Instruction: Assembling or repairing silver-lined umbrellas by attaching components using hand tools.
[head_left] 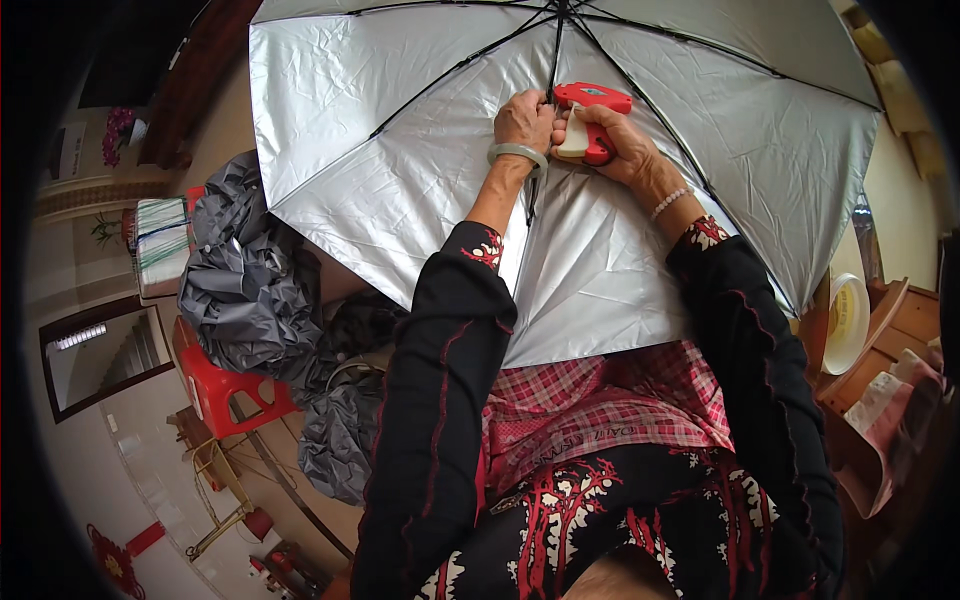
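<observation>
An open umbrella with a silver lining and black ribs lies across my lap, its inner side facing up. The ribs meet at a black hub at the top edge. My left hand is closed around one black rib below the hub. My right hand grips a red and white hand tool with a trigger-like handle, whose exact kind is unclear. The tool's head is beside my left hand, close to the rib. My fingers hide the exact spot between them.
Crumpled dark grey cloth is heaped at my left, near a red plastic stool and a thread-wrapped white bundle. To the right stand a white round container and wooden furniture. A pink plaid apron covers my lap.
</observation>
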